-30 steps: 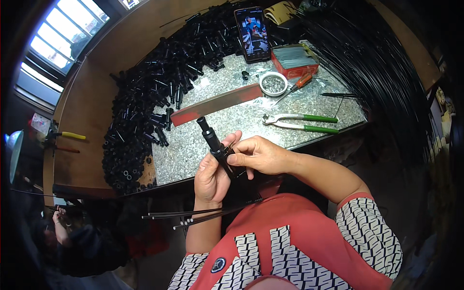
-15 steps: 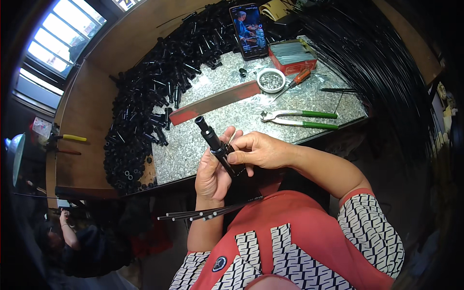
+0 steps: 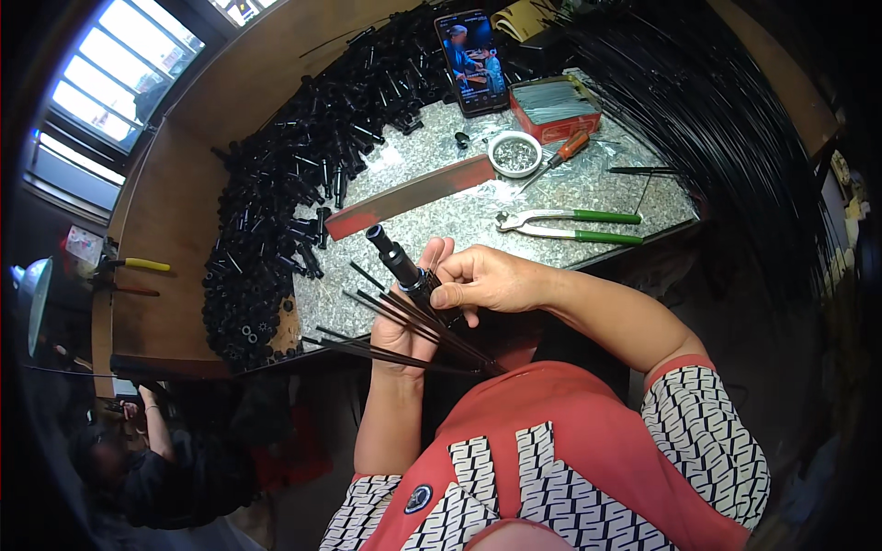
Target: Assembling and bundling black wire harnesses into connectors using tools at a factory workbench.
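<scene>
Hands together just in front of the near edge of the speckled grey stone worktop [image 3: 551,197]: the left hand [image 3: 404,317] is wrapped around a short black plastic tube fitting [image 3: 397,262], its grip closed on the lower body so the open end points up and to the far left. The right hand [image 3: 487,280] pinches, finger and thumb tight, at the spot where a fan of thin black metal rods [image 3: 404,331] meets that fitting.

Risk, as I judge it: those rods splay loose toward the near left, and a small twist could let one slide out of the pinch and drop past the worktop edge into the lap. The free tips also sit close to the left forearm, so a poke looks possible.

Room is tight on the left, where a heap of black plastic tube parts [image 3: 294,193] crowds the surface. To the right, green-handled pliers [image 3: 570,223] lie near the edge, and a small white bowl of metal bits [image 3: 514,153] sits farther back. Bare stone between them looks like the freest patch.
</scene>
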`<state>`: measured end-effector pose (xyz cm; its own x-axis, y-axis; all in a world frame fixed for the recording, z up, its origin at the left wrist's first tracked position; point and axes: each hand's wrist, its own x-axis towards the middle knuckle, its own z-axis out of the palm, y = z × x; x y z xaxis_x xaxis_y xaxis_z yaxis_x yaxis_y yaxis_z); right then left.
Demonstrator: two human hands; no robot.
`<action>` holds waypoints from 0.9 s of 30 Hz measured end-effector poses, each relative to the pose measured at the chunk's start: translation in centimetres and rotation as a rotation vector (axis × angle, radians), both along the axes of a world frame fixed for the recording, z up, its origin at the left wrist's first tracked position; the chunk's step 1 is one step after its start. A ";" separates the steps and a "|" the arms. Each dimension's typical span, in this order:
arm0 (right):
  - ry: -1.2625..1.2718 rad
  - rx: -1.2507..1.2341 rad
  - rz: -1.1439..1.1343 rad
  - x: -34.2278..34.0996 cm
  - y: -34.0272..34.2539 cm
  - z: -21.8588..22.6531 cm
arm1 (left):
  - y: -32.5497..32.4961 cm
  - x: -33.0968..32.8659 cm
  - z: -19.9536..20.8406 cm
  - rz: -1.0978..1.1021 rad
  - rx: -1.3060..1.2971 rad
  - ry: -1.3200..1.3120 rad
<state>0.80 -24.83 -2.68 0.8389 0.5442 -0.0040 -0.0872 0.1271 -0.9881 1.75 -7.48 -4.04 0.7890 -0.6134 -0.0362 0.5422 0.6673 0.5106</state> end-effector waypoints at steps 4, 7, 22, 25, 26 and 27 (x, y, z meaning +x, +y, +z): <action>-0.035 0.055 0.021 0.2 0.5 0.0 | 0.3 0.3 0.2 0.003 0.027 -0.087; -0.077 0.042 -0.018 0.2 0.9 0.4 | 0.7 1.2 0.5 -0.020 0.069 -0.173; -0.534 -0.200 -0.458 1.7 6.1 1.4 | 2.0 -1.2 3.6 0.730 0.688 -0.646; -0.503 -0.136 -0.362 1.3 6.4 1.8 | 3.1 -1.0 4.5 0.767 0.636 -0.548; -0.503 -0.134 -0.356 1.3 6.5 1.8 | 3.3 -0.9 4.9 0.731 0.624 -0.535; -0.491 -0.112 -0.324 1.3 6.7 1.9 | 3.4 -0.9 5.2 0.751 0.610 -0.478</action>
